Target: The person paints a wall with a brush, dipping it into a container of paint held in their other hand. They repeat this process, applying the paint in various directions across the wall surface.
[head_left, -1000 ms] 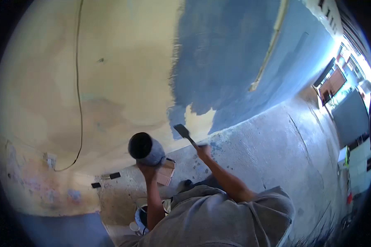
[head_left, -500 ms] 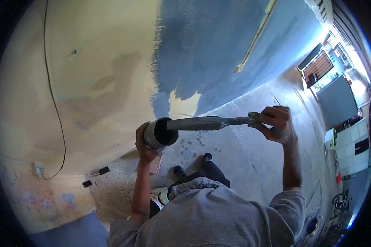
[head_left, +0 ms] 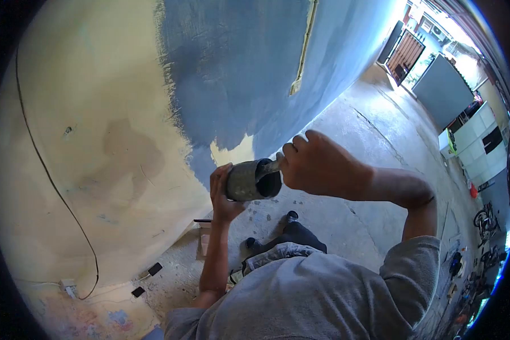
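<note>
Paint can (head_left: 249, 180) sits mid-frame, your left hand (head_left: 222, 192) wrapped round its side. Your right hand (head_left: 317, 164) is clenched on the brush handle (head_left: 270, 168), bristles inside the can. Likely light but slick with paint; grip the body, keep it upright. Half-painted blue wall (head_left: 238, 73) behind.

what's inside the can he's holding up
The brush handle runs from the right hand into the can, held by the left hand. The interior is dark, so bristles and paint cannot be seen.
</note>
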### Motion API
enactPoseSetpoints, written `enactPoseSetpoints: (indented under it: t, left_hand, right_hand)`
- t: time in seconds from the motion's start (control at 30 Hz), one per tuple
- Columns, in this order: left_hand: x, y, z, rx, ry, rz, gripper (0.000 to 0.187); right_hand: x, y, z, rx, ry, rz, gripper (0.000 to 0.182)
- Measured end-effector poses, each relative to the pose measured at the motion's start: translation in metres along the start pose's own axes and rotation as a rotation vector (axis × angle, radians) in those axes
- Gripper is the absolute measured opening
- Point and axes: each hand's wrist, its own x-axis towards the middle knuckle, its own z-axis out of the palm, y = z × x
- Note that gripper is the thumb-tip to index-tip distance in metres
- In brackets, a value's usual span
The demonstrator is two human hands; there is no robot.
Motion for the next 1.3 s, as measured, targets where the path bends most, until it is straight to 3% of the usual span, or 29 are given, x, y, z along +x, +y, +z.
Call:
enactPoseSetpoints:
  t: [0.1,0.17,0.27,0.5,0.6,0.7,0.8,0.9,1.0,1.03,1.1,1.17,1.27,1.3]
  left_hand:
    - [-0.008,-0.005,0.016,0.008,-0.024,-0.006,0.071]
    - [-0.012,-0.004,0.026,-0.137,0.061,-0.157,0.074]
    - [-0.014,0.0,0.033,-0.12,0.048,-0.183,0.075]
    - [-0.016,0.002,0.05,-0.133,0.064,-0.218,0.076]
    - [-0.016,0.0,0.052,-0.086,0.023,-0.173,0.076]
    - [-0.018,-0.008,0.057,-0.108,0.054,-0.26,0.076]
    - [-0.022,-0.018,0.058,-0.078,0.074,-0.21,0.078]
    - [-0.03,-0.03,0.057,-0.127,0.129,-0.256,0.08]
    - [-0.036,-0.043,0.052,-0.104,0.234,-0.294,0.08]
    - [-0.039,-0.05,0.05,-0.105,0.234,-0.3,0.08]
    - [-0.037,-0.059,0.043,-0.1,0.247,-0.317,0.079]
    - [-0.035,-0.065,0.037,-0.038,0.253,-0.298,0.08]
    - [-0.032,-0.072,0.027,0.019,0.284,-0.332,0.079]
    - [-0.034,-0.077,0.025,0.058,0.288,-0.337,0.078]
  right_hand:
    - [-0.002,-0.004,0.013,-0.052,-0.005,-0.043,0.012]
    - [-0.006,0.003,0.017,0.066,-0.019,-0.047,0.015]
    - [-0.009,0.006,0.024,0.031,-0.06,-0.023,0.013]
    - [-0.012,0.018,0.04,0.122,-0.088,-0.04,0.008]
    - [-0.012,0.015,0.051,0.007,-0.066,-0.045,0.009]
    - [-0.014,0.02,0.054,0.031,-0.078,-0.059,0.009]
    - [-0.018,0.032,0.049,0.122,0.006,-0.011,0.012]
    - [-0.025,0.048,0.036,0.217,-0.042,0.134,0.015]
    - [-0.032,0.062,0.032,0.638,-0.023,0.429,0.022]
    - [-0.033,0.064,0.037,0.639,-0.028,0.427,0.022]
    - [-0.034,0.064,0.054,0.853,-0.003,0.65,0.023]
    - [-0.037,0.063,0.076,0.93,0.007,0.689,0.024]
    - [-0.038,0.052,0.112,1.227,-0.188,0.869,0.035]
    - [-0.039,0.044,0.127,1.337,-0.139,0.874,0.035]
